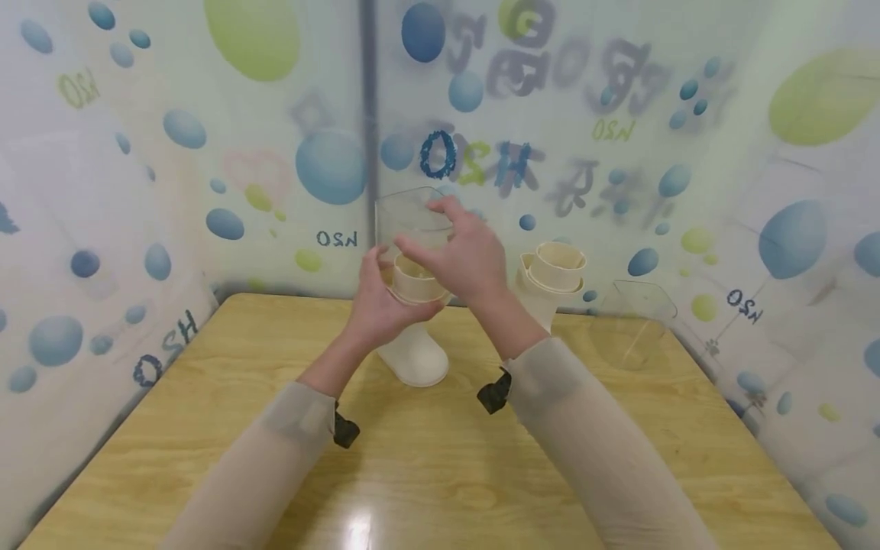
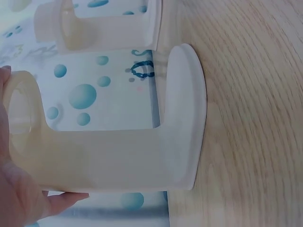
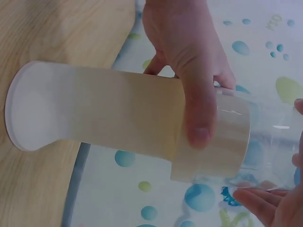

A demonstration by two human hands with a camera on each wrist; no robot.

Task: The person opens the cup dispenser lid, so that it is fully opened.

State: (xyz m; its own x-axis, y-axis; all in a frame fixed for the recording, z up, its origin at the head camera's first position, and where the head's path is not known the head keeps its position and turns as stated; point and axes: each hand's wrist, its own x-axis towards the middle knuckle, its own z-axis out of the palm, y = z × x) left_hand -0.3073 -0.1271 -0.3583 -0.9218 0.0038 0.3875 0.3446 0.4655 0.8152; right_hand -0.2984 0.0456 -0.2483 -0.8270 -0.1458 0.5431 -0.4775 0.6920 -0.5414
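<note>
A cream plastic dispenser stand (image 1: 412,359) with a flared foot and a round collar stands upright on the table. My left hand (image 1: 385,305) grips it just below the collar; the thumb (image 3: 201,118) lies across the collar's side in the right wrist view. Over the collar sits a clear plastic container (image 1: 412,206), upright, its lower end meeting the ring. My right hand (image 1: 470,256) holds this container from the right, thumb and fingers spread around its wall. In the right wrist view, fingertips of the right hand (image 3: 279,208) show beside the container. How firmly the container is seated cannot be told.
A second cream stand (image 1: 550,275) stands behind on the right, its collar uncovered. Farther right, another clear container (image 1: 632,328) rests on the wooden table (image 1: 440,473). Patterned walls (image 1: 275,153) enclose the table's back and sides.
</note>
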